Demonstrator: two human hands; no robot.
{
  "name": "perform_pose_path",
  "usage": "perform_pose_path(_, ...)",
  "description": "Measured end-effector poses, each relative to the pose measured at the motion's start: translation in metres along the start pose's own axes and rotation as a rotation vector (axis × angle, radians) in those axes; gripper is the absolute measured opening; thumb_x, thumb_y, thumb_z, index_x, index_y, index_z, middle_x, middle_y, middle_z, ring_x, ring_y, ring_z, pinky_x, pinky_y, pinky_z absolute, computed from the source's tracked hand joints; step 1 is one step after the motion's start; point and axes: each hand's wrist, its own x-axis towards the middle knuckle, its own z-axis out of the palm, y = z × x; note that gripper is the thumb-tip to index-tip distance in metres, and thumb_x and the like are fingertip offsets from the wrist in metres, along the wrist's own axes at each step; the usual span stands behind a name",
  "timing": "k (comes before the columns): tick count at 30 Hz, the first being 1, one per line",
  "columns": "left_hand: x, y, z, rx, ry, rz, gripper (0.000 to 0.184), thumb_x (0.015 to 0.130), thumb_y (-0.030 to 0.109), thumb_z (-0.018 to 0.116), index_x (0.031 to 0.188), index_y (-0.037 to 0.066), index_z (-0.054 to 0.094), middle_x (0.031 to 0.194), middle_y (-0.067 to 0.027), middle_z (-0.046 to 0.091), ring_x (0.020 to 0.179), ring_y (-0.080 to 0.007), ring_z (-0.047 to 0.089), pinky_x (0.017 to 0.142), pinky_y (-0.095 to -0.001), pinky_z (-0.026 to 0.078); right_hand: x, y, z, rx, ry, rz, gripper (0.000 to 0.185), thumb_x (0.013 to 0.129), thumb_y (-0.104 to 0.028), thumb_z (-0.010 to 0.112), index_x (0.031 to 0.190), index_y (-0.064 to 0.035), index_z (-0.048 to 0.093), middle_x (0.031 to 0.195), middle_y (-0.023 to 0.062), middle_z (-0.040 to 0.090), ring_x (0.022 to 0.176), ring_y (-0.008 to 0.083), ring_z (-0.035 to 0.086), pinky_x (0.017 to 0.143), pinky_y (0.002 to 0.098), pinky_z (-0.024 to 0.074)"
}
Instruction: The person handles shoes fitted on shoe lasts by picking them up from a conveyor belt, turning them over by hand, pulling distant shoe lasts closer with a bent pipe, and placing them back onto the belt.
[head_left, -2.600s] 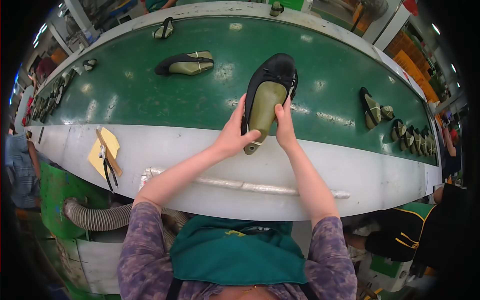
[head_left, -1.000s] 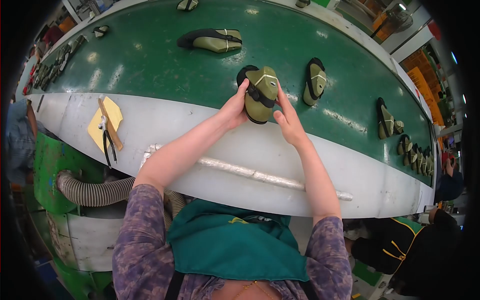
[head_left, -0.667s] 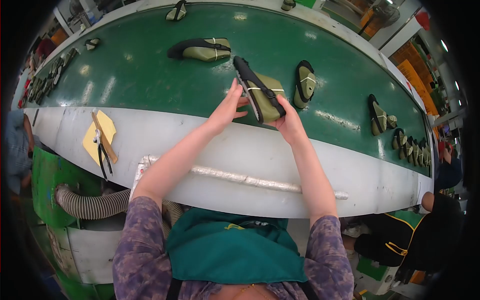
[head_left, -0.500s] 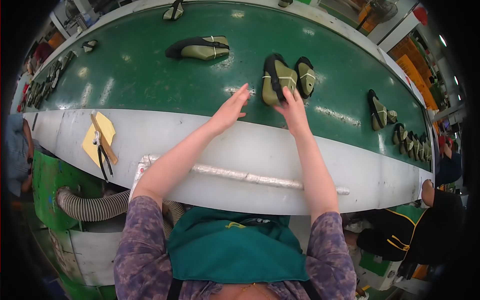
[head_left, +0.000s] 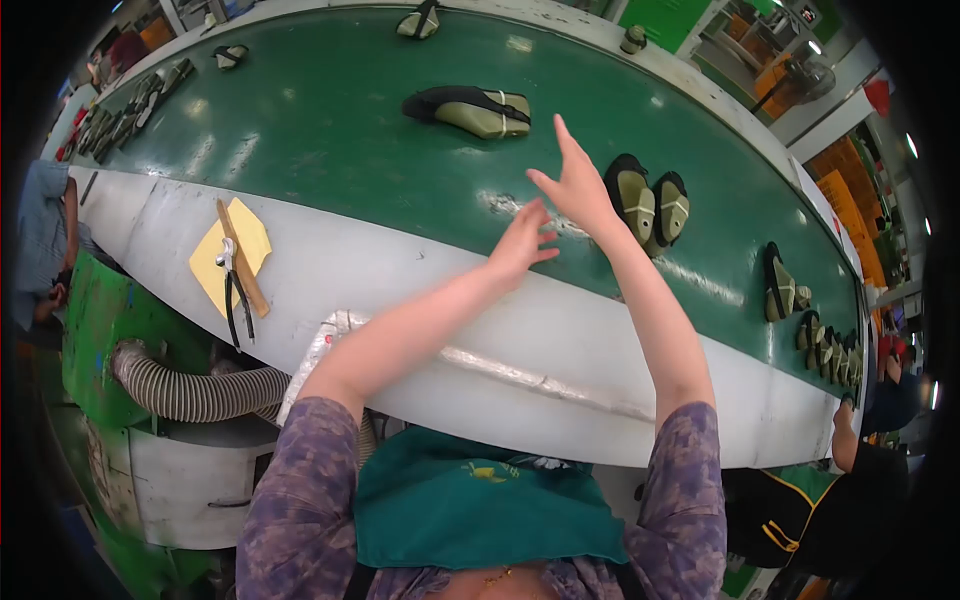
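My left hand (head_left: 521,244), fingers spread, hovers over the front edge of the green belt (head_left: 340,150) and holds nothing. Farther forward, my right hand (head_left: 578,188) is also empty, its thumb and fingers apart. Just right of it stand two olive shoe lasts, a nearer-left one (head_left: 632,200) and one beside it (head_left: 669,212), each with a black upper and a pale band around it. Beyond my right fingertips, another banded shoe last with a black upper (head_left: 490,112) lies on its side on the belt.
Pliers (head_left: 231,285), a wooden strip (head_left: 243,262) and yellow sheet (head_left: 210,262) lie on the white ledge (head_left: 400,260). A wrapped bar (head_left: 520,374) runs along it. More shoe lasts (head_left: 830,350) line the right end. A co-worker's arm (head_left: 845,437) is at right, another person (head_left: 45,240) at left.
My right hand has let go of the left shoe last of the pair and moved away to its left. The view has turned, so the belt's contents appear shifted right.
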Motion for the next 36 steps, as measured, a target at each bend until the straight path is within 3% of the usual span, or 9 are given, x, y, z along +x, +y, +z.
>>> perform_pose_path(10, 0.001, -0.01, 0.0, -0.133, -0.006, -0.034, 0.067, 0.098, 0.024, 0.041, 0.152, 0.013, 0.003, 0.142, -0.0128, 0.036, 0.114, -0.0217, 0.05, 0.09, -0.037, 0.048, 0.168, 0.035, 0.108, -0.691, -0.214, -0.139, 0.128, 0.055, -0.043, 0.089, 0.152, -0.0276, 0.007, 0.148, 0.0202, 0.029, 0.14, 0.038, 0.025, 0.112, 0.0526, 0.0251)
perform_pose_path(13, -0.005, -0.008, 0.004, -0.126, 0.014, -0.033, 0.067, 0.097, 0.025, 0.042, 0.152, 0.012, 0.006, 0.137, -0.013, 0.039, 0.11, -0.0195, 0.05, 0.084, -0.0345, 0.051, 0.177, 0.054, 0.108, -0.535, -0.256, -0.184, 0.13, 0.052, -0.042, 0.09, 0.151, -0.0287, 0.008, 0.144, 0.0199, 0.035, 0.135, 0.0394, 0.032, 0.113, 0.0517, 0.0255)
perform_pose_path(18, -0.009, -0.008, 0.007, -0.006, 0.074, 0.063, 0.069, 0.098, 0.03, 0.041, 0.153, 0.013, 0.004, 0.142, -0.0157, 0.035, 0.119, -0.0224, 0.047, 0.089, -0.036, 0.048, 0.136, 0.059, 0.103, -0.458, -0.118, -0.097, 0.125, 0.053, -0.061, 0.08, 0.15, -0.0097, 0.02, 0.114, 0.0221, 0.05, 0.112, 0.0382, 0.05, 0.096, 0.0455, 0.0433)
perform_pose_path(21, 0.005, -0.011, -0.003, 0.246, 0.238, 0.291, 0.077, 0.098, 0.044, 0.037, 0.151, 0.004, -0.003, 0.156, -0.0193, 0.013, 0.142, -0.0285, 0.021, 0.114, -0.0342, 0.019, 0.093, 0.057, 0.076, -0.367, -0.185, 0.136, 0.124, 0.056, -0.062, 0.079, 0.15, -0.0073, 0.019, 0.123, 0.0236, 0.049, 0.115, 0.0371, 0.05, 0.095, 0.0443, 0.0445)
perform_pose_path(23, 0.009, -0.005, -0.005, 0.195, 0.287, 0.325, 0.074, 0.099, 0.041, 0.035, 0.149, -0.003, 0.003, 0.155, -0.0229, 0.011, 0.144, -0.0312, 0.013, 0.116, -0.0355, 0.014, 0.066, 0.08, 0.059, 0.114, -0.225, 0.313, 0.121, 0.061, -0.061, 0.078, 0.149, -0.0043, 0.018, 0.13, 0.0239, 0.046, 0.12, 0.034, 0.049, 0.097, 0.042, 0.0433)
perform_pose_path(27, 0.013, -0.003, -0.016, 0.024, 0.235, 0.126, 0.086, 0.094, 0.064, 0.032, 0.152, 0.011, -0.001, 0.159, -0.0133, 0.007, 0.146, -0.0263, 0.006, 0.117, -0.0425, 0.009, -0.008, 0.066, 0.016, 0.791, -0.184, 0.521, 0.112, 0.072, -0.059, 0.073, 0.149, 0.0005, 0.017, 0.142, 0.022, 0.039, 0.127, 0.0274, 0.044, 0.1, 0.0375, 0.0401)
perform_pose_path(29, 0.006, 0.008, -0.008, -0.035, 0.097, 0.036, 0.09, 0.09, 0.071, 0.03, 0.153, 0.015, -0.002, 0.159, -0.0131, 0.006, 0.146, -0.0276, 0.009, 0.116, -0.0484, 0.01, -0.048, 0.037, -0.003, 0.967, -0.082, 0.551, 0.104, 0.079, -0.056, 0.069, 0.15, -0.0026, 0.015, 0.144, 0.0186, 0.037, 0.13, 0.0263, 0.04, 0.105, 0.0371, 0.0345)
perform_pose_path(32, -0.011, 0.016, 0.006, 0.115, -0.131, 0.116, 0.083, 0.095, 0.066, 0.022, 0.15, 0.004, 0.018, 0.152, -0.0135, 0.027, 0.139, -0.0231, 0.027, 0.113, -0.0362, 0.022, -0.09, 0.039, 0.011, 1.175, -0.028, 0.353, 0.1, 0.084, -0.057, 0.062, 0.151, -0.0045, 0.01, 0.15, 0.0166, 0.025, 0.137, 0.0253, 0.029, 0.111, 0.0368, 0.0262)
perform_pose_path(36, -0.025, 0.018, 0.008, 0.299, -0.24, 0.198, 0.076, 0.099, 0.059, 0.021, 0.145, -0.001, 0.029, 0.144, -0.0129, 0.04, 0.131, -0.0211, 0.038, 0.109, -0.0322, 0.028, -0.127, 0.0, 0.002, 0.897, -0.009, 0.213, 0.114, 0.081, -0.066, 0.06, 0.151, -0.0039, -0.005, 0.151, 0.0222, 0.02, 0.139, 0.0292, 0.026, 0.112, 0.0388, 0.0242)
